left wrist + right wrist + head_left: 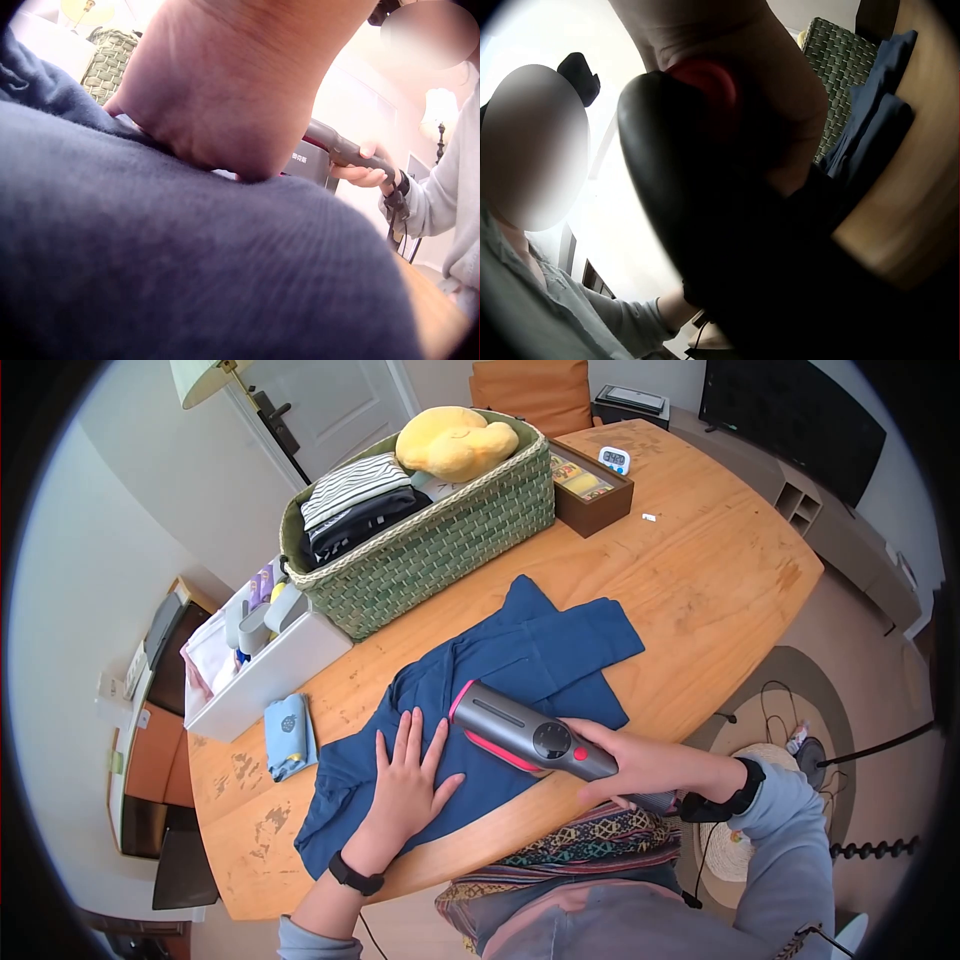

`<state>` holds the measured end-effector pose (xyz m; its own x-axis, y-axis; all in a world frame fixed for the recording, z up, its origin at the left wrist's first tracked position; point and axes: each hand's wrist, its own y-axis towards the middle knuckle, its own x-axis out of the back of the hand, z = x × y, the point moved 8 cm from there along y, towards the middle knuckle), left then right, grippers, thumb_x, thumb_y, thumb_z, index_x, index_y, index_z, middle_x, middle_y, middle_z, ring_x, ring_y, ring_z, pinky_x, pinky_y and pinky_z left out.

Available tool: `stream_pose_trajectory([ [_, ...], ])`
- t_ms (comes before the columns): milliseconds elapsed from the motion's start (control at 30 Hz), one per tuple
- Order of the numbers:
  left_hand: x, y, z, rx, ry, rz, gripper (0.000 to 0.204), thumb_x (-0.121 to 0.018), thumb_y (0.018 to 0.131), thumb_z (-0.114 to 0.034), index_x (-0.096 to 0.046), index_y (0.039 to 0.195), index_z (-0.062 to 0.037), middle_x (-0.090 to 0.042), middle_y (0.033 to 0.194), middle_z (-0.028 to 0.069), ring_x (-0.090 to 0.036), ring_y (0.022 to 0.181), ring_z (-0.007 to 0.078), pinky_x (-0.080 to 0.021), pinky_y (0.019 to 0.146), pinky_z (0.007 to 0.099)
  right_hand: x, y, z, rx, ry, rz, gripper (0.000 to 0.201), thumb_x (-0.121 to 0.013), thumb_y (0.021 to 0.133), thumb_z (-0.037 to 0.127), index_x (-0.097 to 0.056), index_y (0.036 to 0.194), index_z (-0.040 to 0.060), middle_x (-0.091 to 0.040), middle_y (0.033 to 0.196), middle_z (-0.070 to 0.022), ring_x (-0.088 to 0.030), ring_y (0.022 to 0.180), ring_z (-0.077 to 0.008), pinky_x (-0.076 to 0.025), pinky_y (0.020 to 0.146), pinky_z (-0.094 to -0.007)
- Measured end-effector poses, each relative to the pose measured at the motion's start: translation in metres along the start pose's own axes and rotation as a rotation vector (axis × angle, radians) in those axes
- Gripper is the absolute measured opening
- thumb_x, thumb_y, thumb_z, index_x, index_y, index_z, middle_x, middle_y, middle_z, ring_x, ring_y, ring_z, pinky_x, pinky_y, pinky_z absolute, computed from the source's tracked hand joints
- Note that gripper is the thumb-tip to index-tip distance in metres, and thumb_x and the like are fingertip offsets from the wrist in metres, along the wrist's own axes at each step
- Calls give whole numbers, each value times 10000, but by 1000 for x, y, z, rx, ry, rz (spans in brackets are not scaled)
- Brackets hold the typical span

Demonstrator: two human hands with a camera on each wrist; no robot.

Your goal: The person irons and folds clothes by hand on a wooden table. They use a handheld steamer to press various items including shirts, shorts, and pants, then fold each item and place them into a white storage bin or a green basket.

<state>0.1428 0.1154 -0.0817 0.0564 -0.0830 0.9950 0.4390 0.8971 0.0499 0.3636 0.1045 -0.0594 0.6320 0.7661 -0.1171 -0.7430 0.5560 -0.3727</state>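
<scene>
A dark blue garment [500,660] lies spread on the wooden table, one sleeve folded across it. My left hand [405,785] rests on its near left part with straight, spread fingers; in the left wrist view the heel of that hand [217,97] presses into the cloth. My right hand [625,760] grips the handle of a grey handheld garment steamer [515,725] with a pink edge and a red button. The steamer's head lies over the middle of the garment, just right of my left fingertips. In the right wrist view the dark handle [652,150] hides most of the fingers.
Behind the garment stands a green woven basket [430,570] with folded clothes and a yellow plush. A white box [270,675] and a small light-blue folded cloth [288,735] are at the left. A brown box [595,500] and a white timer [614,458] sit at the far end.
</scene>
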Motion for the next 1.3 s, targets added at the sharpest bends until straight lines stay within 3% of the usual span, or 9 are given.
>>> stream_pose_trajectory([
  [500,0,-1,1,-4,-5,-17,692,-498,872,-489,-327,1425,-110,-273,1446,255,-246,1360,378,-206,1039,615,20,-25,3,-43,-25,-126,807,-648,823,101,-151,1458,123,-525,1029,-106,-532,547,-105,-449,481,-242],
  [567,0,-1,1,-4,-3,-18,693,-498,872,-489,-326,1425,-109,-274,1446,255,-247,1360,377,-207,1039,615,24,-36,17,-25,-46,-222,801,-643,829,46,-151,1458,110,-527,954,-66,-536,552,-81,-447,484,-219],
  [667,1,-1,-2,-9,10,-24,701,-497,870,-495,-322,1428,-107,-274,1446,256,-250,1358,379,-212,1037,615,38,-51,25,13,16,-335,797,-619,826,54,-148,1464,128,-518,1029,-105,-532,551,-99,-457,497,-239],
  [767,6,-1,-5,3,40,-22,682,-501,877,-471,-323,1424,-104,-292,1431,261,-270,1347,375,-240,1037,590,52,-67,33,29,-61,-474,803,-612,825,44,-143,1469,146,-521,978,-88,-535,551,-98,-459,500,-242],
  [867,16,5,-22,-96,39,-2,580,-519,880,-355,-383,1383,-99,-350,1406,227,-336,1316,336,-288,1034,538,57,-78,43,60,-56,-527,793,-612,828,44,-156,1468,153,-529,940,-75,-539,549,-98,-459,495,-243],
  [933,26,8,-52,-385,154,-34,533,-579,842,-245,-437,1333,-95,-401,1378,172,-388,1283,292,-324,1027,482,58,-85,46,48,-69,-585,774,-613,828,36,-179,1459,147,-530,932,-72,-542,548,-96,-458,492,-242],
  [967,38,11,-64,-396,50,-88,489,-599,813,-208,-492,1273,-82,-474,1322,117,-450,1224,250,-357,1007,441,56,-86,47,48,-70,-582,774,-613,828,36,-179,1459,147,-530,932,-72,-542,548,-96,-458,492,-242],
  [1133,33,30,-96,-489,-95,-124,426,-615,802,-193,-538,1188,-30,-540,1230,104,-500,1142,241,-395,963,381,49,-88,45,28,-36,-527,768,-621,824,21,-197,1452,142,-534,975,-74,-548,557,-88,-459,498,-231],
  [1300,23,58,-99,-442,-252,-97,337,-602,785,-141,-547,1096,-23,-532,943,85,-532,887,234,-470,746,340,46,-92,47,68,-28,-507,768,-621,825,16,-198,1454,138,-530,1042,-73,-551,568,-83,-462,503,-227],
])
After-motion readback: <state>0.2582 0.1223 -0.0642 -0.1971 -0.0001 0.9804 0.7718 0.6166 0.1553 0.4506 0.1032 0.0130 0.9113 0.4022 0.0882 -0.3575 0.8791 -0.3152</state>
